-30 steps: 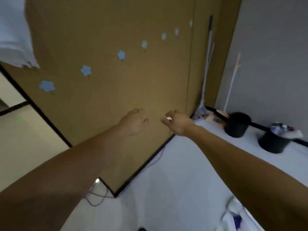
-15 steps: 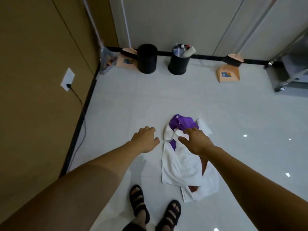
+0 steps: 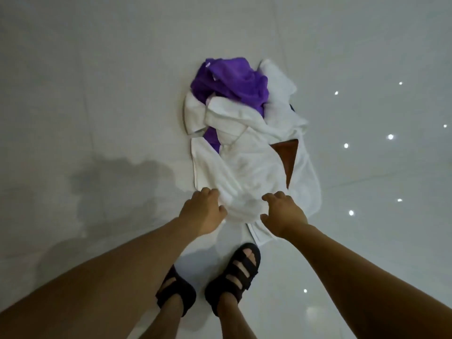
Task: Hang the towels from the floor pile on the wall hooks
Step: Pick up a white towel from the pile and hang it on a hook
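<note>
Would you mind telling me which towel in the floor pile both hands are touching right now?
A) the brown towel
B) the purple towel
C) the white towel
C: the left hand and the right hand both meet the near edge of the white towel; the purple towel lies at the pile's far end and the brown towel shows only at its right.

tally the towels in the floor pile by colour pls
purple towel: 1
brown towel: 1
white towels: at least 2, since folds hide where one ends
total: at least 4
</note>
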A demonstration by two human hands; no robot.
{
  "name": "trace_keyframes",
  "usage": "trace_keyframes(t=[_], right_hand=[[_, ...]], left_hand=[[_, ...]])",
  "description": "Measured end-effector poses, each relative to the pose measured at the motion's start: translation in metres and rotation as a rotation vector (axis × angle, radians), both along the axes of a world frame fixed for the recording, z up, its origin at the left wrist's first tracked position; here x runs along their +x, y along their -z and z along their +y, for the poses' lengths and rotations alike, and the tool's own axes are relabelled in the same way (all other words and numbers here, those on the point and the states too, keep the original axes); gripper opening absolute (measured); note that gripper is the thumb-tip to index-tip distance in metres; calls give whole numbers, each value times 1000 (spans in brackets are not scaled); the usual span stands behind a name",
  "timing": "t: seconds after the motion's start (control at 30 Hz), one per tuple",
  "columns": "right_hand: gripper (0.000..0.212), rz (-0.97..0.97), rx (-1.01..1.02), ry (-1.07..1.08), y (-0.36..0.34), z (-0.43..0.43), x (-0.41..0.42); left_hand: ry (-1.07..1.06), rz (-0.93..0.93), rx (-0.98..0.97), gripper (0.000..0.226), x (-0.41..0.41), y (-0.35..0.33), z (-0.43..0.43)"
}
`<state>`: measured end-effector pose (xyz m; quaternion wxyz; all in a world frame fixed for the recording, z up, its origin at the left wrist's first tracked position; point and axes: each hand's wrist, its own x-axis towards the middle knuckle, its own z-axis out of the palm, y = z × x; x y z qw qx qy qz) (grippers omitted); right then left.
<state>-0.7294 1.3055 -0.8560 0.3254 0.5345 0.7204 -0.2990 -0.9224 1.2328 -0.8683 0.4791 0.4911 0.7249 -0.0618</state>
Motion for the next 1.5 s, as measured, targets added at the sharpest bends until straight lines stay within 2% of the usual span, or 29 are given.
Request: trace_keyframes(t=[0.2, 0.33, 0.4, 0.47, 0.6, 0.73, 0.87, 0.93, 1.0, 1.1, 1.2, 1.3, 1.37, 1.43, 1.5], right_hand=[[53, -18, 143, -10, 115, -8, 32], [41, -55, 204, -182, 152, -12, 44], [31, -93, 237, -288, 156, -12, 45], [23, -84, 248, -309, 148, -9, 44], [11, 128, 349, -211, 104, -2, 38], [20, 457, 417, 29, 25, 7, 2], [19, 761, 255, 329, -83, 22, -51], [17, 849, 219, 414, -140, 28, -76], [16, 922, 267, 500, -197, 34, -94], [14, 980, 370, 620, -285, 47, -114], [19, 912, 326, 475, -361, 55, -128], [51, 774, 295, 142, -431, 49, -146], [65, 650, 379, -65, -465, 43, -160], [45, 623, 462, -64, -493, 42, -174], [23, 686, 482, 114, -514, 46, -183]], left_hand=[[60, 17, 15, 45, 21, 100, 13], [69, -2, -6, 46, 31, 129, 0], [64, -12, -24, 47, 33, 132, -8], [62, -15, -40, 48, 31, 126, -15], [49, -1, -42, 48, 23, 87, -16], [-7, -32, 41, 55, 11, 20, -1], [-116, -148, 249, 61, -7, -77, 30], [-192, -192, 342, 54, -21, -133, 43], [-240, -228, 419, 40, -40, -192, 48], [-156, -216, 483, 23, -74, -285, 47], [-97, -76, 560, 22, -105, -370, 47], [-208, -38, 669, 20, -126, -449, 52], [-273, -70, 700, 21, -133, -498, 52], [-244, -105, 692, 24, -139, -541, 49], [-185, -95, 697, 24, -148, -584, 44]])
